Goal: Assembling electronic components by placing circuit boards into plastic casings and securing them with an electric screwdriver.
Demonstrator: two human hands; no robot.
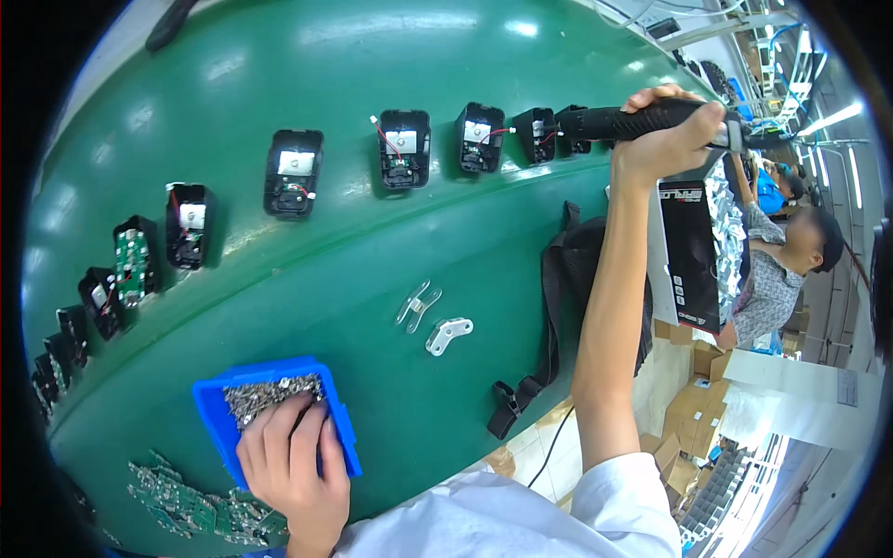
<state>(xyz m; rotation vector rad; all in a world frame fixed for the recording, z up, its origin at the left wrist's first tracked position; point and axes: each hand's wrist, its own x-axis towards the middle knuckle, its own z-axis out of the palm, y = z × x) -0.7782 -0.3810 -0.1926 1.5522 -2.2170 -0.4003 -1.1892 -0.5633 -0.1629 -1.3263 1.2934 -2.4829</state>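
My left hand point(296, 458) reaches into a blue bin point(216, 420) of small metal screws point(265, 396). Its fingers are bent and close together, with the tips down among the screws; whatever they pinch is hidden. At the upper right, my right hand point(665, 139) is wrapped round a black electric screwdriver point(642, 121), held sideways with its tip toward the left. Close to that tip stands a black plastic housing point(534, 136) with a red wire. Other open black housings point(405, 149) stand in a curved row, several with a white block and red wires inside.
Green circuit boards point(200, 502) are heaped left of the bin. Two small brackets, one clear point(418, 307) and one white point(449, 336), lie mid-mat. A black strap point(551, 316) lies near my right arm. Beyond it are a box point(688, 256) of shiny pieces and a seated person point(777, 270).
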